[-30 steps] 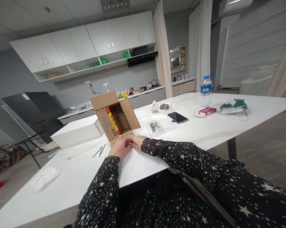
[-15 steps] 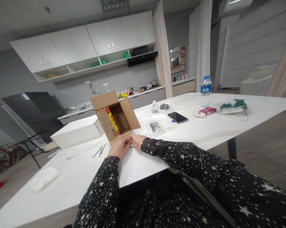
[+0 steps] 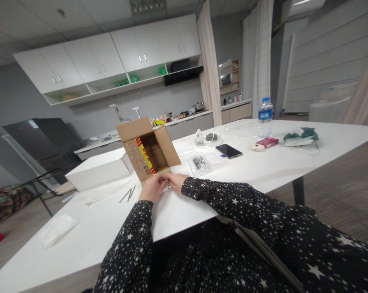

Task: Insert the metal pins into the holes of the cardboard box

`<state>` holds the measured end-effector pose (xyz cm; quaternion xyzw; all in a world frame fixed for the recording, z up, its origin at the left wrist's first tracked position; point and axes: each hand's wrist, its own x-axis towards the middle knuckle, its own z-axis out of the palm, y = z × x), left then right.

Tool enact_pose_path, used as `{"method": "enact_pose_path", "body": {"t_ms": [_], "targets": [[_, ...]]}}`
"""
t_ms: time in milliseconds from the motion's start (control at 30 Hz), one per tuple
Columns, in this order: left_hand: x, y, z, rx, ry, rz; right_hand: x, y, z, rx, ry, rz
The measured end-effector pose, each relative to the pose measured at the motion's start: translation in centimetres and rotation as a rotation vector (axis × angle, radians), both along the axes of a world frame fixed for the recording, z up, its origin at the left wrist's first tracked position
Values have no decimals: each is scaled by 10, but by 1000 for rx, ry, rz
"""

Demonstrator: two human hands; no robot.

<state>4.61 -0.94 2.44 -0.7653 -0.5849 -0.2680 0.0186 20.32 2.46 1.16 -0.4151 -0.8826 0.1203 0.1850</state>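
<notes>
Open brown cardboard box, flaps raised, stands on white table.

The cardboard box is plain brown; a red-and-yellow striped tape runs down its inner left flap, beside rows of small silver dots. The worktop is glossy white. The flat box, at 9 o'clock from the cardboard box, is white. Both sleeves are black with a scattered white star pattern. At 2 o'clock from the cardboard box, the phone is black. The bottle is clear with a blue cap and blue label. The small packet is dark red. The crumpled cloth is dark green over white. The wall cabinets are white.
</notes>
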Motion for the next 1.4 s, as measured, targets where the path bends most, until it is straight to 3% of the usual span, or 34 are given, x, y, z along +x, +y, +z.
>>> {"method": "enact_pose_path", "body": {"t_ms": [633, 1000, 1400], "targets": [[-5, 2, -3, 70, -146, 78, -3, -5, 3, 6, -67, -35], [-17, 15, -12, 224, -121, 147, -5, -5, 1, 18, -104, -59], [-20, 14, -10, 122, 49, 259, -3, -9, 4, -4, -80, -63]]}}
